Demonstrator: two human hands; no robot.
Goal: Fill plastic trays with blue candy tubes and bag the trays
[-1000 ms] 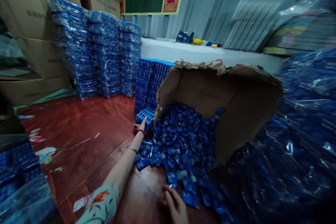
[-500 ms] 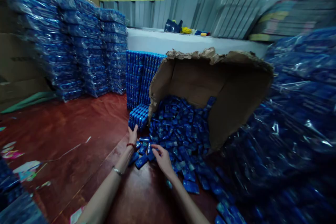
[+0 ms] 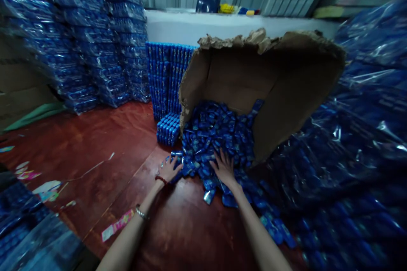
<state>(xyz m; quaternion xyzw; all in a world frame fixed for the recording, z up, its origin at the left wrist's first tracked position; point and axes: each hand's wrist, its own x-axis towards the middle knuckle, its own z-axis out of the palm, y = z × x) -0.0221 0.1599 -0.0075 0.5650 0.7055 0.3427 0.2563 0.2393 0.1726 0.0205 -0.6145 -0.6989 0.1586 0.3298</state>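
Small, shiny blue packets (image 3: 216, 131) spill in a heap out of a torn cardboard box (image 3: 238, 67) lying on its side. My left hand (image 3: 170, 169), wearing a red bead bracelet and a silver one, rests with fingers spread over loose packets at the heap's left edge. On the heap's front lies my right hand (image 3: 224, 167), palm down, its fingers stretched apart. Neither hand grips anything. Just beyond my left hand, a neat block of blue packets (image 3: 168, 129) sits against the box's left edge. Behind it rises a tall stack of rowed packets (image 3: 168, 76).
Plastic-wrapped blue bundles (image 3: 85, 38) stand in columns at the left. More wrapped bundles (image 3: 359, 135) crowd the right side. Paper scraps (image 3: 117, 224) lie on the reddish floor (image 3: 104, 135). A white ledge (image 3: 171, 25) runs behind the box.
My left hand has left the neat block and opened lower down over the loose packets. My right hand has moved right onto the heap and spread its fingers. The view has tilted down.
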